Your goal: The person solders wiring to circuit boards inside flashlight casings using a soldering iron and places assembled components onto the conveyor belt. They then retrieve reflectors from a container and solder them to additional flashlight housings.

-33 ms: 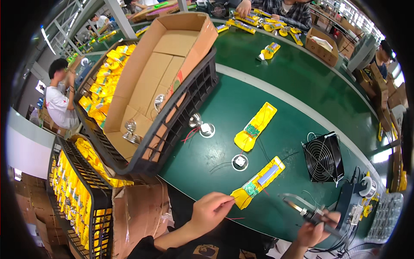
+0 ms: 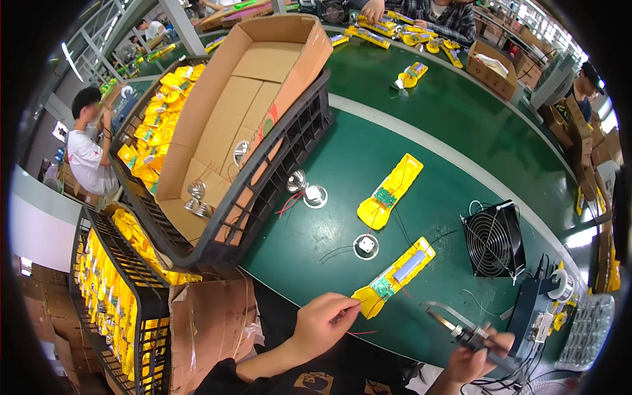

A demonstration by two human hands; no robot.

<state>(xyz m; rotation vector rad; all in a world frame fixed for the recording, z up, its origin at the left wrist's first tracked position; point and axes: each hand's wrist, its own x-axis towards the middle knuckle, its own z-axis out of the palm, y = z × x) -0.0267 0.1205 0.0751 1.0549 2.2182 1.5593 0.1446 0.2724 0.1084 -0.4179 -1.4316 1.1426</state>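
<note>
My left hand (image 2: 324,324) is closed in a pinch on a thin wire at the near end of a yellow plastic housing (image 2: 366,305). That housing lies on the green table and holds a small green circuit board (image 2: 382,288) and a blue-grey battery (image 2: 411,264). In my right hand (image 2: 473,361) is a soldering iron (image 2: 463,335) with a curved metal tube beside its tip. The iron's tip stays apart from the housing, to its right. Farther back lies a second yellow housing (image 2: 403,172) with a board. Between the two sits a round lamp reflector (image 2: 366,246) with wires.
Silver reflectors (image 2: 315,195) lie beside a black crate (image 2: 270,172) bearing a cardboard box (image 2: 245,99). A crate of yellow housings (image 2: 112,289) stands left. At right are a black fan (image 2: 492,240), a soldering station (image 2: 532,309) and a solder spool (image 2: 561,287). A co-worker's hand (image 2: 373,11) is across the belt.
My right hand and the soldering iron have shifted slightly left and nearer to me. My left hand keeps its pinch almost unmoved.
</note>
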